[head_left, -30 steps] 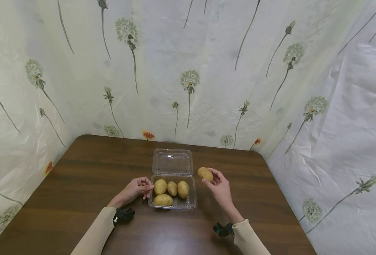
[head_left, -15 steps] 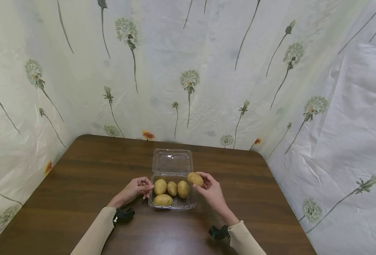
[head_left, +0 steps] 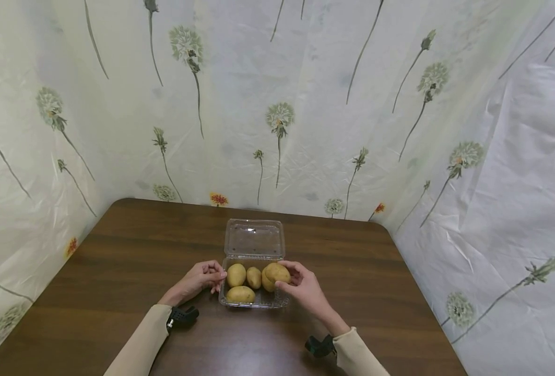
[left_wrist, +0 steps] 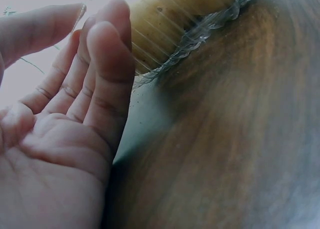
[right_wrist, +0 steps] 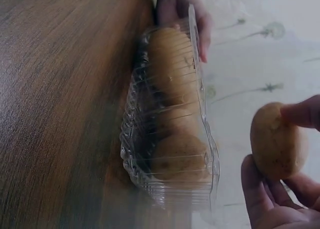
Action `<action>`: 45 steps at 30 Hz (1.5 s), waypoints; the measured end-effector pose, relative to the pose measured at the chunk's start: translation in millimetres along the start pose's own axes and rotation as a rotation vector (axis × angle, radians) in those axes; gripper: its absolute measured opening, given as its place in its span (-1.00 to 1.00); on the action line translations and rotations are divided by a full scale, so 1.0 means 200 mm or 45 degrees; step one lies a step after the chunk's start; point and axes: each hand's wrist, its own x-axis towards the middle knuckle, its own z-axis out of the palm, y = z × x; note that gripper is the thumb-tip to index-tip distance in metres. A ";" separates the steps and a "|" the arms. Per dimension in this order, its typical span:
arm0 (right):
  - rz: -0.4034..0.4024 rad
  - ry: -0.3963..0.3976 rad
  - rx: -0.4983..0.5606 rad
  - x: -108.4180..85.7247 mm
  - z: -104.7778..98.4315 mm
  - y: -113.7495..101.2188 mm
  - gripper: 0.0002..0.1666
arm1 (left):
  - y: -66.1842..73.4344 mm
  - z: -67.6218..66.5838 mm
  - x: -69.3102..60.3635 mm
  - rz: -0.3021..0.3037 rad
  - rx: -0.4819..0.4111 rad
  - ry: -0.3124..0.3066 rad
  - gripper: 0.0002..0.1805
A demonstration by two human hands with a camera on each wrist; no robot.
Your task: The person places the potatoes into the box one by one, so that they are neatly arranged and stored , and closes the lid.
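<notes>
A hinged clear plastic container [head_left: 277,302] sits on the table with its lid [head_left: 255,238] laid back. Inside are several potatoes, including one [head_left: 240,295] along the near side and a row behind it. My left hand [head_left: 199,279] pinches the container's left rim between thumb and fingers. Between thumb and fingers of my right hand [head_left: 309,293] is a potato [right_wrist: 277,139], held over the container's right side. In the right wrist view this potato hangs clear of the rim; in the head view it partly hides the rightmost potato [head_left: 267,283] below.
The brown wooden table [head_left: 164,235] reaches back to a hanging flowered sheet [head_left: 239,104], which also runs along both sides. A black wrist camera [head_left: 319,345] is strapped on the right wrist, another [head_left: 183,316] on the left.
My right hand has carried its potato leftward and slightly down, from beside the container to over its right part. The left hand and the container have stayed in place.
</notes>
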 end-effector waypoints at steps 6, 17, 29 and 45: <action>0.011 -0.070 -0.108 -0.01 0.02 -0.05 -0.44 | 0.00 0.00 0.00 -0.005 0.011 0.006 -0.84; 0.024 -0.151 -0.216 -0.01 0.02 -0.03 -0.43 | 0.00 0.00 0.00 0.016 -0.004 0.004 -0.87; 0.010 -0.206 -0.366 0.02 0.02 0.16 -0.45 | 0.00 0.00 0.00 0.000 0.017 0.007 -0.85; -0.112 -0.231 -0.531 0.02 0.04 0.13 -0.48 | 0.00 0.00 0.00 0.009 0.025 -0.004 -0.84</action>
